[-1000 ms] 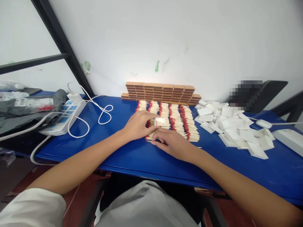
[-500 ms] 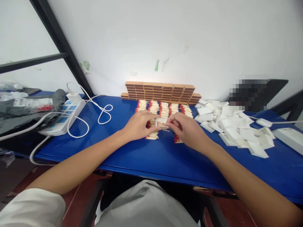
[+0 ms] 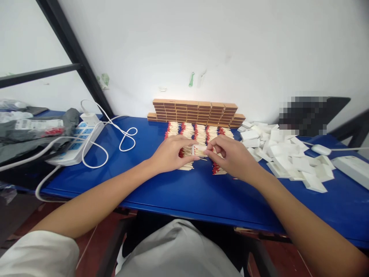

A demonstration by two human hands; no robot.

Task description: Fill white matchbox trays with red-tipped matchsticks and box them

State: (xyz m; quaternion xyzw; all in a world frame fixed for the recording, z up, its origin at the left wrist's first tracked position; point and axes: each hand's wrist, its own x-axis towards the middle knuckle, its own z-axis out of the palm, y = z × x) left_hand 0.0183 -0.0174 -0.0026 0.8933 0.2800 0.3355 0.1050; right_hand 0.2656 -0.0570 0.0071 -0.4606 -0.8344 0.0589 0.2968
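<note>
Thumb and fingers of my left hand (image 3: 172, 154) are closed around a small white matchbox tray (image 3: 193, 151). Matches with red heads lie in the tray, heads toward its left end. My right hand (image 3: 230, 156) pinches at the tray's right end, its fingertips on the pale ends of the matches. Below both hands are rows of loose matches (image 3: 200, 132), running from the wall side toward me. My hands cover parts of these rows.
A stack of brown matchboxes (image 3: 196, 111) stands against the wall. White empty trays (image 3: 288, 154) lie heaped at right, near a dark tablet-like object (image 3: 336, 115). At left are a power strip (image 3: 77, 144), white cables (image 3: 127, 134) and grey plastic bags (image 3: 31, 134) on the blue table (image 3: 178, 192).
The tray and both hands have shifted slightly right. The red match heads in the tray show more clearly now. My right fingers stay pinched at its right end.
</note>
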